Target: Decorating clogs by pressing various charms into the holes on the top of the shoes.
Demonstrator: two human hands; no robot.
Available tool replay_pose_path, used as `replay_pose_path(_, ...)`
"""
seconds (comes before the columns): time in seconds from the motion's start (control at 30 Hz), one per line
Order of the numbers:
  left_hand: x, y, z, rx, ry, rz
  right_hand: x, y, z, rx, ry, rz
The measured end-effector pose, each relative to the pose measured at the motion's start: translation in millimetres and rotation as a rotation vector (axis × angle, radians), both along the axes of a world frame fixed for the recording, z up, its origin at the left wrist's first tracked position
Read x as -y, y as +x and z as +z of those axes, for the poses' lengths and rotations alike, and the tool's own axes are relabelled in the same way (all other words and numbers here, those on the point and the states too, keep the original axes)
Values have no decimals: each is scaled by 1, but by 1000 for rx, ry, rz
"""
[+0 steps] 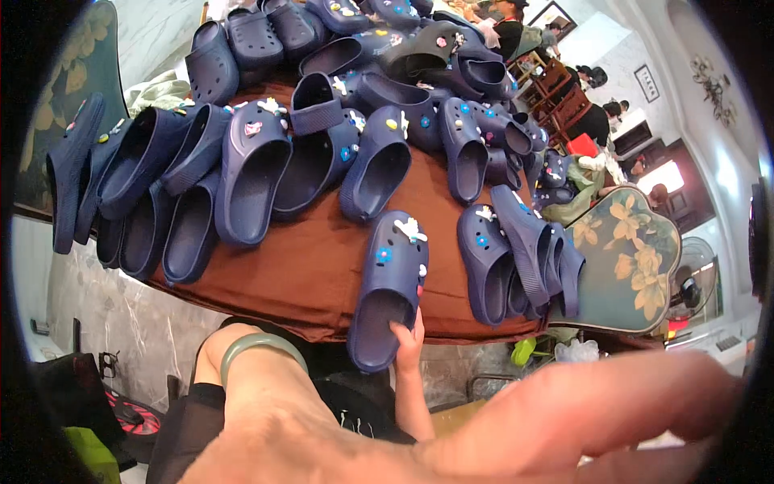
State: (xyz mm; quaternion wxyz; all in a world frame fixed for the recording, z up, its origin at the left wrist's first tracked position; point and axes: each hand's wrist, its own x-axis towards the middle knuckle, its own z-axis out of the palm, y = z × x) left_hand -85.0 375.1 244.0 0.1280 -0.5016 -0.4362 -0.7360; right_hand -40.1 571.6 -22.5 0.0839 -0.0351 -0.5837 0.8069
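My right hand [409, 343] grips a navy blue clog [385, 294] by the side of its heel, thumb inside and fingers along the outer edge. Its toe points away from me, over the front of the brown-covered table [314, 266]. White, blue and red charms sit on its perforated upper. Raised close to the camera, my left hand [564, 411] fills the lower right with its fingers stretched out, partly cut off by the frame; I see nothing in it. A pale green bangle [262, 345] circles that wrist.
Many navy clogs with charms crowd the table's far and left sides, including a large one [254, 173]. A smaller cluster [488, 262] lies at right. Floral chair backs [625, 258] flank the table. Several people [592, 121] sit farther back at right, near a standing fan [695, 282].
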Motion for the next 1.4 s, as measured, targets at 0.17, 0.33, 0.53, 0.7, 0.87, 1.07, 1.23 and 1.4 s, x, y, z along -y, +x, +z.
replay_pose_path(0.17, -75, 69, 19, -14, 31, -79, 2, 9, -7, -12, 83, -69)
replay_pose_path(0.33, -60, 46, 23, 36, 1, -166, -2, 6, 11, 3, 23, -40)
replay_pose_path(0.53, -71, 62, 26, 137, -11, -237, -5, 0, -1, 68, 159, -70)
replay_pose_path(0.7, -46, 37, 37, 119, -22, -266, -6, 8, 0, -4, 86, -88)
replay_pose_path(0.87, -58, 42, 25, 147, -51, -298, -12, 9, -4, 71, 121, -100)
replay_pose_path(1.07, -53, 44, 26, 144, -53, -338, -8, 6, 10, 23, 26, -124)
replay_pose_path(1.23, -70, 31, 32, 159, -82, -366, -2, 4, 9, 26, 4, -49)
replay_pose_path(1.4, -70, 23, 34, 142, -75, -409, -4, 3, 3, 26, 133, -71)
